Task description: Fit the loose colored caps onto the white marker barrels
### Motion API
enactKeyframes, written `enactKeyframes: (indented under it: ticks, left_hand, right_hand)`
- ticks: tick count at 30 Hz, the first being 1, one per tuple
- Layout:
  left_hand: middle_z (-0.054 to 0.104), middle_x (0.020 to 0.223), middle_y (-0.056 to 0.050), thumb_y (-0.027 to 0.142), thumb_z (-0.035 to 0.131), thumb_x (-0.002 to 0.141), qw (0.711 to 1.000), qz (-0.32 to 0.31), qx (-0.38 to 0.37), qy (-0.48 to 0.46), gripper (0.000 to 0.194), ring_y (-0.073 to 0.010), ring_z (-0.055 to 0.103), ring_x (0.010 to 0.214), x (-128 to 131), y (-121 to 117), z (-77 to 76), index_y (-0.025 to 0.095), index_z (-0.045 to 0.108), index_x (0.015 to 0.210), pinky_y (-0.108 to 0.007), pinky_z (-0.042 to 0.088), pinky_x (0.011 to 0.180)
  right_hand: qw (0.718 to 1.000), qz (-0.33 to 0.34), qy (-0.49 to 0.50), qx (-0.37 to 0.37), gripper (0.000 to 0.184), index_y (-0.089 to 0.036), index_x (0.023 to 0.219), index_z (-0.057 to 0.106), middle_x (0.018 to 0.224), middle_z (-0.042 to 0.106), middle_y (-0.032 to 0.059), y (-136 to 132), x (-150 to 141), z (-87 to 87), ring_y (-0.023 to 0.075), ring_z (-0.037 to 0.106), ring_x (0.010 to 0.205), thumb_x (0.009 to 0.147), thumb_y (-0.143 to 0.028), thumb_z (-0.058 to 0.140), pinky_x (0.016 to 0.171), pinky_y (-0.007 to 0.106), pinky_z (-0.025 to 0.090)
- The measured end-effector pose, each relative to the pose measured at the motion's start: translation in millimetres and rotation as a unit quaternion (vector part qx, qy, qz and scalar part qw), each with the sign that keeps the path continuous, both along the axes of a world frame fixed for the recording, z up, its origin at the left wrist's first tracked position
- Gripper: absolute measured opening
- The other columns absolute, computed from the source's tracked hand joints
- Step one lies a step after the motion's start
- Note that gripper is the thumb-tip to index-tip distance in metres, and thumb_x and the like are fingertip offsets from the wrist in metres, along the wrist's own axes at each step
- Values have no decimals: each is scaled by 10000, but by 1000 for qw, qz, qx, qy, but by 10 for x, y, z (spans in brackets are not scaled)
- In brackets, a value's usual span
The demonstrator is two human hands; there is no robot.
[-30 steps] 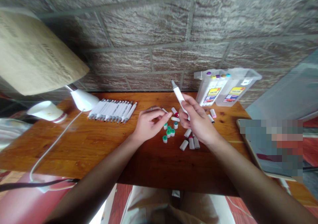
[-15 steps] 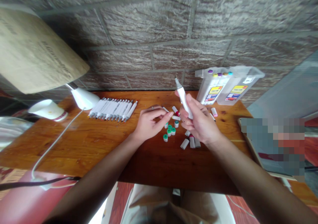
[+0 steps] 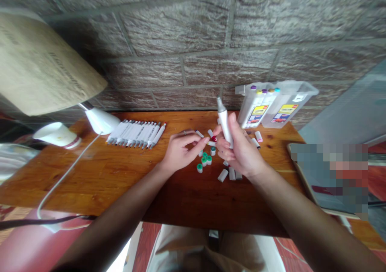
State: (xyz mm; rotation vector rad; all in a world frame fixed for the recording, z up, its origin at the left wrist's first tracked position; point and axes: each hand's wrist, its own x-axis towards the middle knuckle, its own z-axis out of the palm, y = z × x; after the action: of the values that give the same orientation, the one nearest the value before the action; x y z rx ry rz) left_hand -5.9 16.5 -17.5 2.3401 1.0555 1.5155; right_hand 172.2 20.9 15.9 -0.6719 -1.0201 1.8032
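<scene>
A white marker [image 3: 224, 124] with a bare grey tip stands tilted upward in my right hand [image 3: 241, 149], whose fingers are wrapped round its barrel. My left hand [image 3: 183, 150] is low over the table, its thumb and fingers drawn together; whether anything is between them I cannot make out. Beside its thumb lies a white cap with a yellow end [image 3: 212, 143]. Between the hands several green-topped caps [image 3: 204, 159] stand in a cluster, with a red-ended cap [image 3: 214, 138] behind. Below my right hand lie several grey-white caps [image 3: 223, 176].
A row of white markers [image 3: 137, 134] lies at the left, near a lamp [image 3: 101, 119] and a paper cup [image 3: 57, 135]. Clear plastic cases [image 3: 280, 119], one with markers inside, stand against the brick wall. A tablet-like device [image 3: 316, 179] is at the right edge.
The marker in my right hand has turned more upright, its tip shifting slightly right. My left hand stays almost where it was.
</scene>
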Motion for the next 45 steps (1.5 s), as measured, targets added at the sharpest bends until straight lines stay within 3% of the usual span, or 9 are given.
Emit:
enactKeyframes:
  ticks: [4, 10, 14, 17, 21, 29, 39, 45]
  left_hand:
    - [684, 657, -22, 195, 691, 903, 1000, -5, 0, 1, 226, -123, 626, 624, 1, 0, -14, 168, 657, 682, -259, 489, 635]
    - [689, 660, -24, 184, 696, 897, 1000, -4, -2, 1, 221, -120, 623, 605, -3, 4, -26, 166, 656, 681, -255, 478, 612]
    - [707, 684, -30, 199, 695, 900, 1000, -10, 0, 0, 214, -126, 637, 625, -6, 5, -21, 170, 666, 690, -260, 488, 629]
    - [709, 680, -31, 221, 689, 906, 1000, -5, -3, -2, 230, -127, 639, 623, -3, 3, -8, 173, 664, 683, -261, 487, 627]
    - [697, 649, -19, 249, 671, 922, 1000, 2, -5, 4, 265, -122, 630, 605, 5, -9, 13, 181, 651, 667, -256, 477, 610]
    - [687, 642, -20, 253, 669, 923, 1000, 2, -7, 4, 270, -120, 620, 601, 7, -12, 15, 180, 649, 664, -257, 481, 615]
    - [684, 644, -27, 241, 677, 914, 1000, 14, 0, -13, 248, -120, 617, 597, 4, -18, 34, 175, 658, 675, -256, 471, 599]
    - [695, 648, -29, 263, 670, 919, 1000, 25, 8, -13, 271, -127, 634, 608, 3, -18, 42, 178, 660, 662, -263, 489, 612]
  right_hand:
    - [1000, -23, -13, -8, 586, -173, 735, 653, 486, 320, -106, 40, 26, -6, 21, 160, 365, 715, -752, 736, 332, 178, 78]
    - [998, -37, -37, 24, 537, -145, 802, 720, 609, 507, -50, 43, 37, -28, 10, 247, 380, 762, -679, 751, 347, 204, 91]
    - [999, -27, -15, 16, 484, -207, 1089, 731, 575, 407, -96, 24, 43, -13, 23, 224, 400, 796, -590, 776, 375, 189, 103]
    - [1000, -17, -2, 8, 509, -232, 1152, 713, 548, 333, -109, 20, 43, -4, 36, 181, 399, 827, -622, 730, 372, 187, 102]
    - [998, -53, -10, 26, 513, -222, 1013, 714, 508, 285, -112, 19, 38, 12, 45, 159, 382, 807, -692, 700, 356, 197, 109]
    - [997, -53, -20, 47, 535, -168, 673, 605, 606, 500, -43, -8, 32, 65, 12, 254, 391, 727, -668, 788, 330, 179, 86]
    - [996, -38, -51, 68, 544, -175, 650, 603, 632, 604, 11, -68, 36, 95, 23, 237, 410, 719, -684, 783, 324, 177, 102]
    - [994, -63, -43, 76, 536, -184, 637, 611, 592, 564, 0, -43, 30, 75, 38, 263, 412, 728, -685, 777, 335, 189, 135]
